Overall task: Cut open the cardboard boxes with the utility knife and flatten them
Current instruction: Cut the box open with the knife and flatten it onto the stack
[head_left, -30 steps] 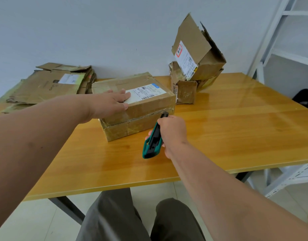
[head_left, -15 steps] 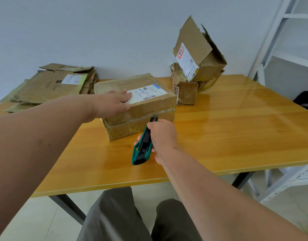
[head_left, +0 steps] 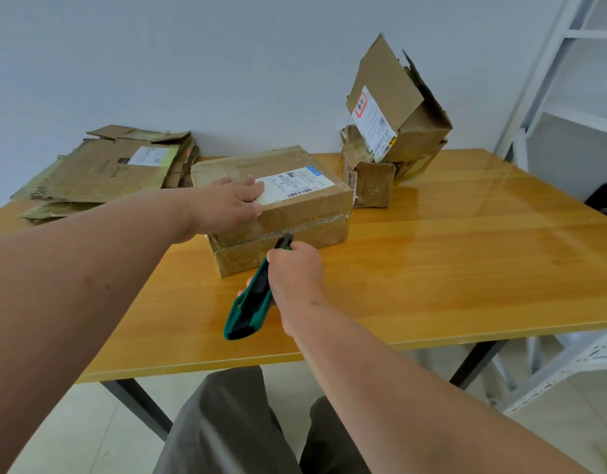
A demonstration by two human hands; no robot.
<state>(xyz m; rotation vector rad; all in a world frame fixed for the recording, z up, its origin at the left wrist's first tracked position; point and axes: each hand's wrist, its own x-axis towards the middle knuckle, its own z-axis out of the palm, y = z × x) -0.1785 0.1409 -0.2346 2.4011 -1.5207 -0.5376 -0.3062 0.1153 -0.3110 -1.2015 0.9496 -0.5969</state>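
Note:
A taped brown cardboard box [head_left: 305,213] with a white shipping label lies in the middle of the wooden table [head_left: 449,254]. My left hand [head_left: 227,203] presses flat on the box's top, fingers straight. My right hand [head_left: 295,271] grips a green and black utility knife [head_left: 251,302]. The knife's tip sits at the taped seam along the box's front side, left of its middle. The blade itself is too small to make out.
A stack of flattened boxes [head_left: 107,169] lies at the table's back left. Several opened, torn boxes [head_left: 394,131] are piled at the back right. A white metal shelf frame [head_left: 548,97] stands to the right, and my legs are under the table's front edge.
My right hand has drawn the knife leftward along the front seam of the box. My left hand stays pressed on top.

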